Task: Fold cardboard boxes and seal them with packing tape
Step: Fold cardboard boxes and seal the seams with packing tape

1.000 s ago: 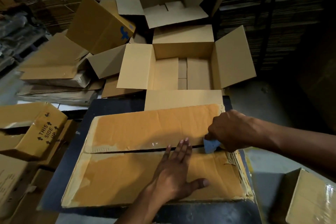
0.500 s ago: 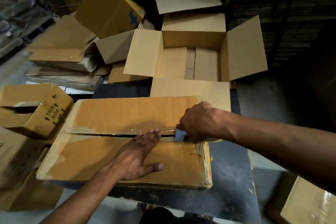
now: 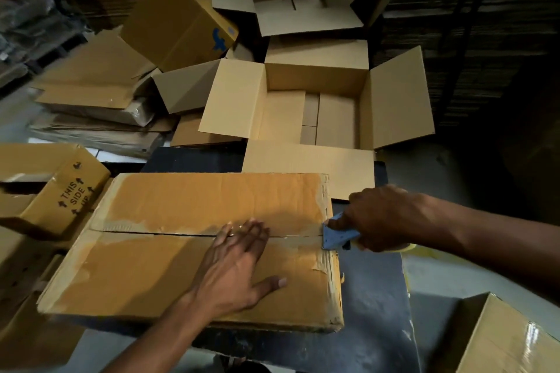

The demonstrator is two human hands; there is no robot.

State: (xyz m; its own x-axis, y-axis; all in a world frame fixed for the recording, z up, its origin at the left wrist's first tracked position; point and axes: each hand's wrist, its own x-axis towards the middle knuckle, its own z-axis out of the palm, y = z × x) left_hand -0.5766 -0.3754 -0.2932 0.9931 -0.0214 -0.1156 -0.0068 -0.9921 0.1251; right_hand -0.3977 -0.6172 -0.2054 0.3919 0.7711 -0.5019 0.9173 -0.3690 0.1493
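At frame centre, the flat brown cardboard box (image 3: 194,251) lies on the dark bench (image 3: 372,297), its seam partly taped. Left hand (image 3: 239,263) presses flat, fingers spread; right hand (image 3: 378,218) grips the blue tape dispenser (image 3: 336,236) at the box's right edge.

A dark work table (image 3: 372,297) is sitting on a pale floor (image 3: 436,275). Tall stacks of flattened cardboard sheets (image 3: 472,24) are rising in the gloom at the back right, and a plastic-wrapped bundle (image 3: 30,15) is lying at the far left.
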